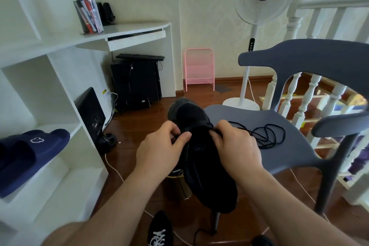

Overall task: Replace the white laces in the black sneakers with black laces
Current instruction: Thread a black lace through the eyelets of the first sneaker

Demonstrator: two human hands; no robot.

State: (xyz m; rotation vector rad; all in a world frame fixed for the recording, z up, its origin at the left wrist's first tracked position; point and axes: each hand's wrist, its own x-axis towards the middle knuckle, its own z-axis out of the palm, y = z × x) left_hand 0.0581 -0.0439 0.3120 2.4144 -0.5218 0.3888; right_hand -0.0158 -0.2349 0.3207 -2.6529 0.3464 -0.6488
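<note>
Over the chair point(279, 158), left hand point(159, 146), right hand point(237, 144) pinching black lace point(267, 136), sneaker point(199, 158)

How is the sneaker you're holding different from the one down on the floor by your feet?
The held sneaker has a black lace going in, pinched by the left hand and right hand; the floor sneaker still wears white laces. The held sneaker is up at the edge of the grey chair, toe pointing away; the floor sneaker lies untouched at the bottom edge, only partly in view. Both are black.
</note>
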